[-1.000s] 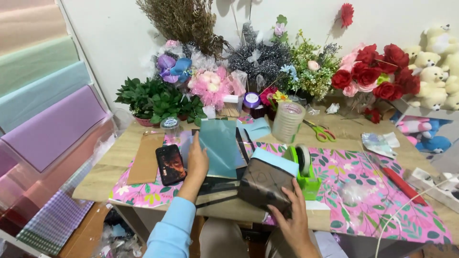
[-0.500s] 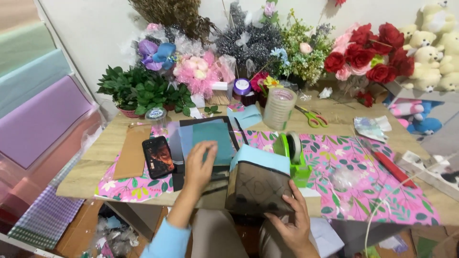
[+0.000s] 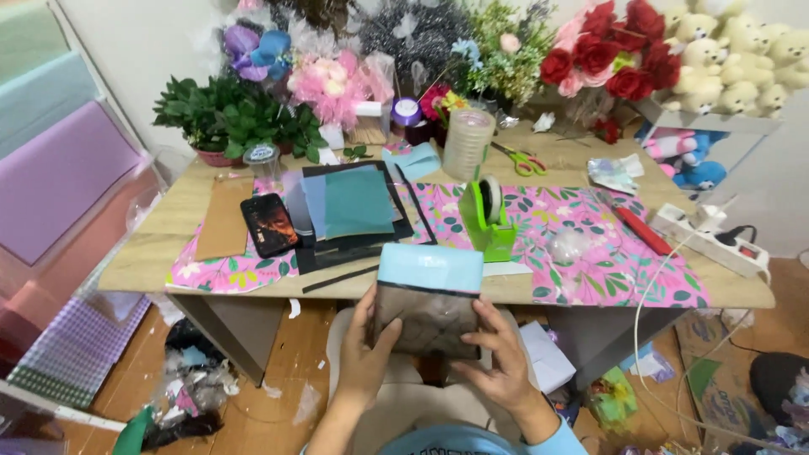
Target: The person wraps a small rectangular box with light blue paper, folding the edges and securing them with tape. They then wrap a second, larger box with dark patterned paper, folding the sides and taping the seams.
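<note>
Dark, glossy wrapping covers most of the box (image 3: 428, 310), with a pale blue band across its top edge. Both hands clamp it from the sides — the left hand (image 3: 366, 355) on its left edge with the thumb laid over the front, the right hand (image 3: 497, 358) on its right edge and lower corner, fingers wrapped round. The box is held upright just below the near edge of the table (image 3: 160, 227), over the person's lap.

On the table, straight beyond the box, a teal sheet (image 3: 358, 202) lies on a stack of black and grey sheets. A phone (image 3: 268, 224) lies just left of that stack, beside a brown card (image 3: 224, 221). A green tape dispenser (image 3: 489, 221) stands right of the stack on flowered pink paper (image 3: 590, 253). Further back are a clear tape roll (image 3: 468, 143) and scissors (image 3: 521, 160) with green and orange handles. Flowers line the back — red roses (image 3: 607, 55) at the right, a pink bouquet (image 3: 333, 84) and green leaves (image 3: 227, 114) at the left. Pale teddy bears (image 3: 733, 63) sit in the far right corner, and a white power strip (image 3: 708, 240) rests at the table's right end.
</note>
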